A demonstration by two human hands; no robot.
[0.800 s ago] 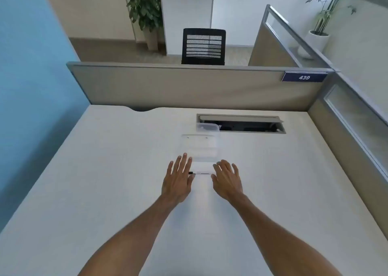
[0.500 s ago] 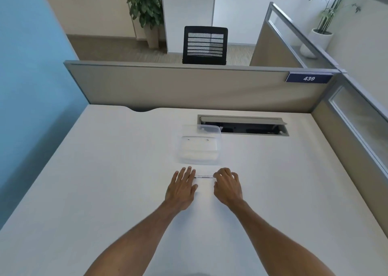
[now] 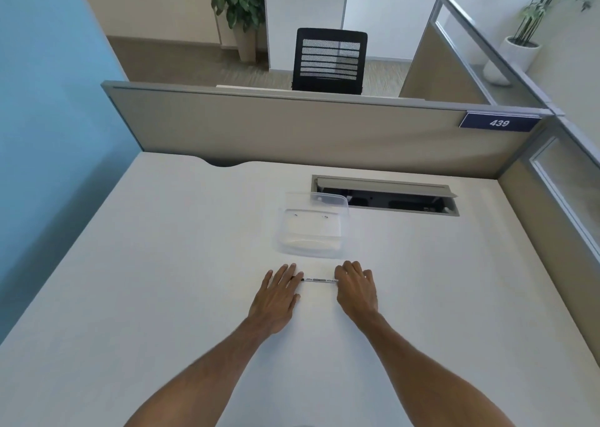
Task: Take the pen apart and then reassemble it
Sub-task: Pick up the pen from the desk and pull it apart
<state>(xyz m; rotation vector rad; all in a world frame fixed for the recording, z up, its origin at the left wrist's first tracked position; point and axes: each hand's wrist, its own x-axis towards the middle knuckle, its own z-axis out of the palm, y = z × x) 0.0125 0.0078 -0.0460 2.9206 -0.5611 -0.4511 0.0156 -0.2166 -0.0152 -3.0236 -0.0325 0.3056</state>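
- Head view: a slim pen (image 3: 319, 280) lies crosswise on the white counter (image 3: 162, 264), whole, between a person's two bare hands.
- The left hand (image 3: 276, 296) lies flat, palm down, its fingers straight and close together, their tips over the pen's dark left end.
- The right hand (image 3: 357, 292) is curled over the pen's right end; whether it pinches the pen cannot be told.
- A clear plastic box (image 3: 313, 232) stands just beyond the pen, close to an open cable hatch (image 3: 386, 196).
- A grey partition (image 3: 292, 128) carries a blue plate (image 3: 499, 123) reading 439; a black chair (image 3: 329, 60) stands behind it.
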